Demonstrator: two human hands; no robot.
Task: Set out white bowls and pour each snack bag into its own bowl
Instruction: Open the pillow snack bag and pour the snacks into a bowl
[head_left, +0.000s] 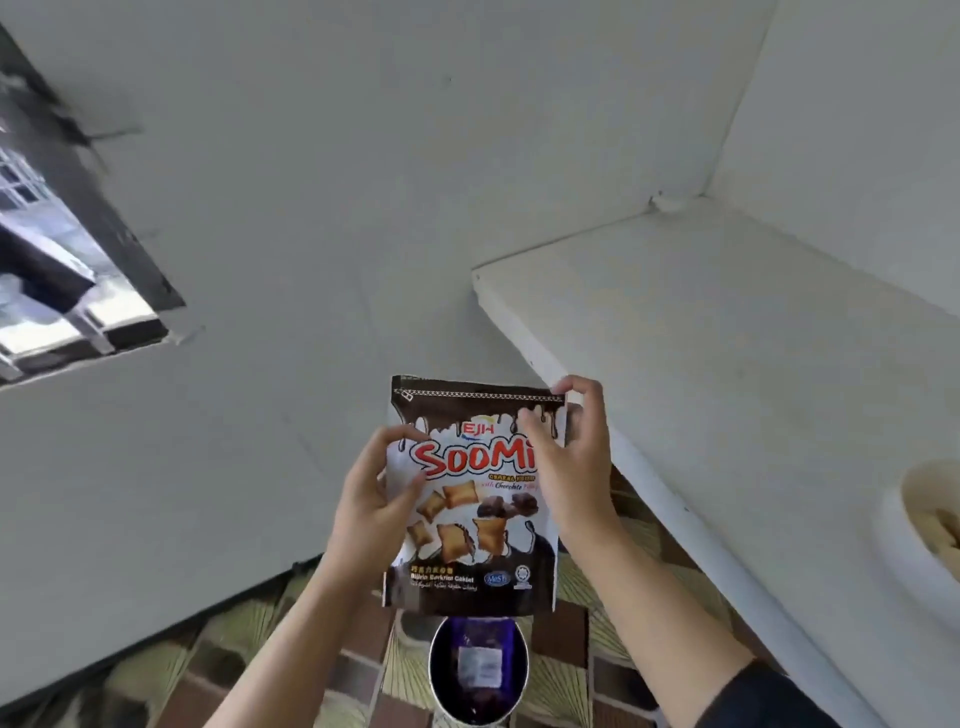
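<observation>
I hold a brown-and-white snack bag (470, 499) of chocolate-filled cereal pillows upright in front of me, its zip-sealed top edge up. My left hand (376, 499) grips its left edge. My right hand (569, 457) pinches the bag's top right corner. A white bowl (904, 545) with pale snack pieces inside sits on the white table (727, 338) at the right edge of view, only partly visible.
Directly below the bag, on the patterned tile floor (249, 649), stands a round white-rimmed bin (478, 670) holding a dark purple wrapper. White walls rise behind, with a window (62, 270) at the left.
</observation>
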